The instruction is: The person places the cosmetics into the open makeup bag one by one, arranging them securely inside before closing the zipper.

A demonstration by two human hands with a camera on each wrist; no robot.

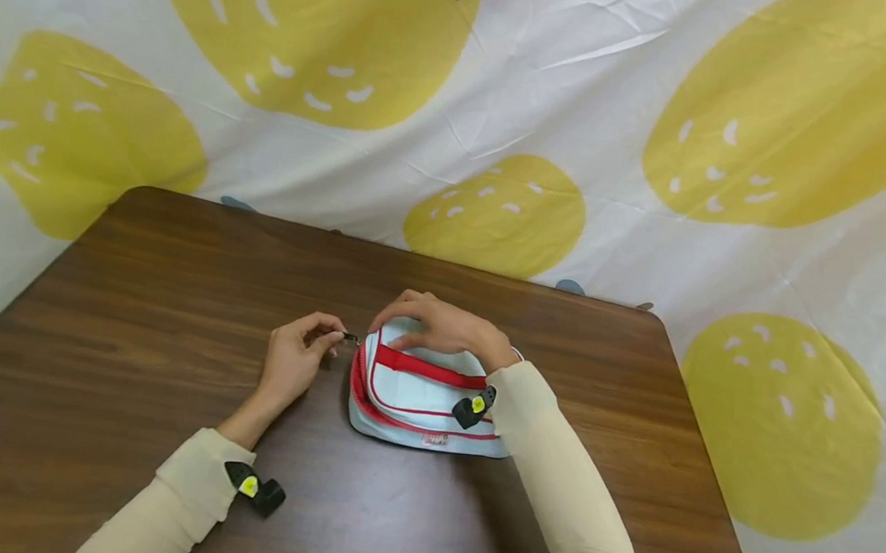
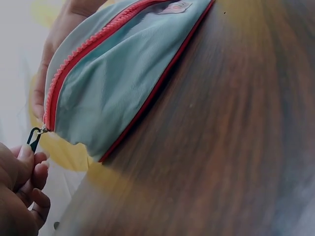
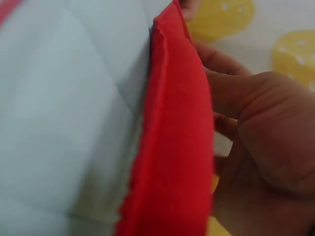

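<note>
A pale blue pouch (image 1: 426, 395) with red piping and a red zipper (image 2: 81, 54) lies flat on the brown wooden table (image 1: 152, 297), near its middle and in front of a white cloth (image 1: 606, 110) printed with yellow fruit shapes. The left hand (image 1: 294, 361) sits just beside the pouch's left end and pinches the small dark zipper pull (image 1: 350, 337) between thumb and curled fingers, the pull standing at the very end of the zipper line. The right hand (image 1: 441, 326) rests on the far upper edge of the pouch, its fingers bent over the fabric beside the red strap (image 1: 427, 368) and holding the pouch down.
</note>
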